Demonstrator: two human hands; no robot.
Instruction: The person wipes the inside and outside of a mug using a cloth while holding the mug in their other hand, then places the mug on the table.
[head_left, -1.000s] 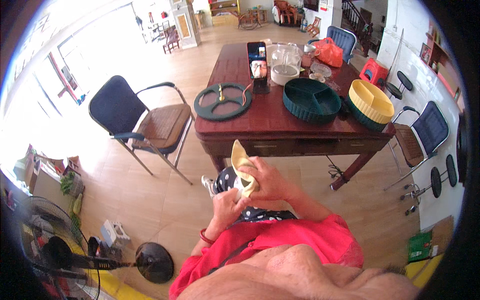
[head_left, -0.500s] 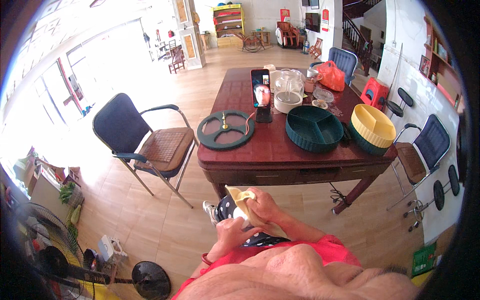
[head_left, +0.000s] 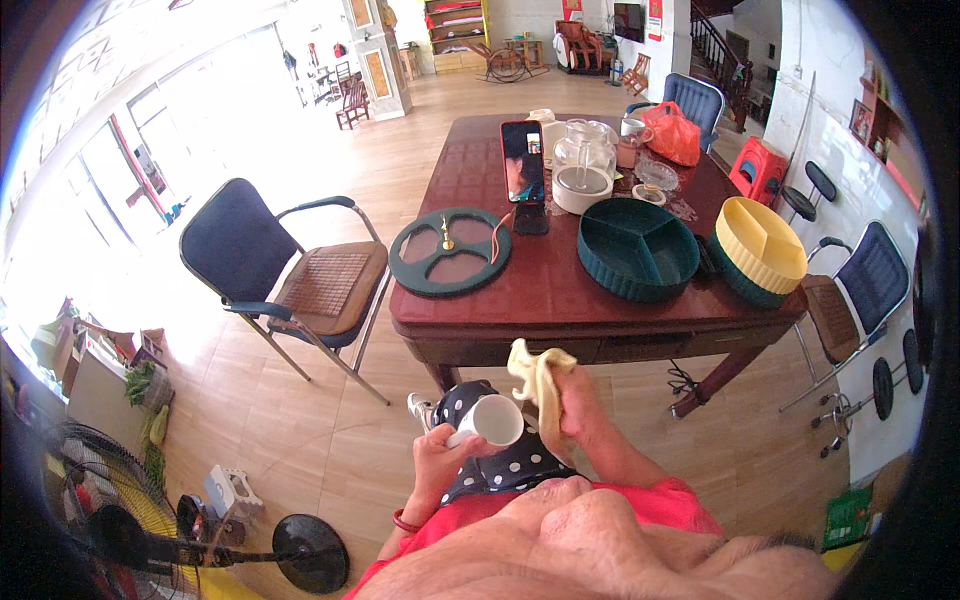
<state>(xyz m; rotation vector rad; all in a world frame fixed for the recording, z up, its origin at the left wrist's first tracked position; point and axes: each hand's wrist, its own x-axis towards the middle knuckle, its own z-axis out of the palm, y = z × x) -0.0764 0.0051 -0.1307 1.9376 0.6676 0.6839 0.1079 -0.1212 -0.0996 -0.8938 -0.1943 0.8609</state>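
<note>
A white cup (head_left: 497, 421) is gripped by my left hand (head_left: 447, 462), tilted so that its round mouth shows. Beside it my right hand (head_left: 584, 408) clutches a pale yellow cloth (head_left: 541, 384), part of which hangs down from the fist. Cloth and cup are apart, both held above my lap in dark polka-dot trousers (head_left: 505, 470). Beyond my hands stands a dark red table (head_left: 480, 313). On it lie a green round frame with a gold knob (head_left: 447, 243) and a green divided tray (head_left: 632, 262), with a yellow divided tray (head_left: 765, 240) stacked on another green one.
A phone (head_left: 523, 165) stands upright on the table near a clear glass jug (head_left: 583, 165) and a red plastic bag (head_left: 673, 135). To the left is an armchair (head_left: 330, 280); a standing fan (head_left: 300, 552) is at lower left. More chairs (head_left: 868, 280) line the right.
My right hand has drawn the cloth away from the cup, up and to the right. The cup now shows with its mouth uncovered in my left hand.
</note>
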